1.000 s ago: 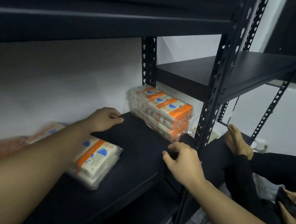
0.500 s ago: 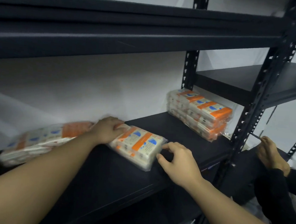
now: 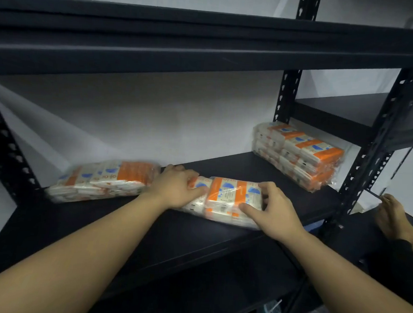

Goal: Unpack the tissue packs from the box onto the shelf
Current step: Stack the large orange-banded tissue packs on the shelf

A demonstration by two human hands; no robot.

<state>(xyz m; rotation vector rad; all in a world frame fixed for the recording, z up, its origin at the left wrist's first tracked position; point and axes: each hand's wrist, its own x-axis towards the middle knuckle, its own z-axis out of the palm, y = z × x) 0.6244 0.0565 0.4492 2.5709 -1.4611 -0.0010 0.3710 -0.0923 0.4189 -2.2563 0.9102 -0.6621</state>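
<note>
Three orange-and-white tissue packs in clear wrap lie on the black shelf (image 3: 162, 236). The middle pack (image 3: 224, 201) sits between my hands. My left hand (image 3: 176, 190) grips its left end, fingers curled over the top. On its right end my right hand (image 3: 272, 211) holds on, thumb on the front side and fingers on top. A second pack (image 3: 102, 181) lies flat to the left, close to my left hand. A taller stack of packs (image 3: 300, 154) stands at the shelf's right end by the upright. No box is in view.
A black shelf board (image 3: 207, 40) runs close overhead. Perforated black uprights (image 3: 375, 152) stand at the right and at the far left. Another person's bare foot (image 3: 395, 218) and dark trouser leg are at the right. A plastic cup with a straw (image 3: 271, 312) stands on the floor below.
My view has swung left along the shelf. My left hand came down onto the middle pack's left end. My right hand reached forward and took hold of its right end.
</note>
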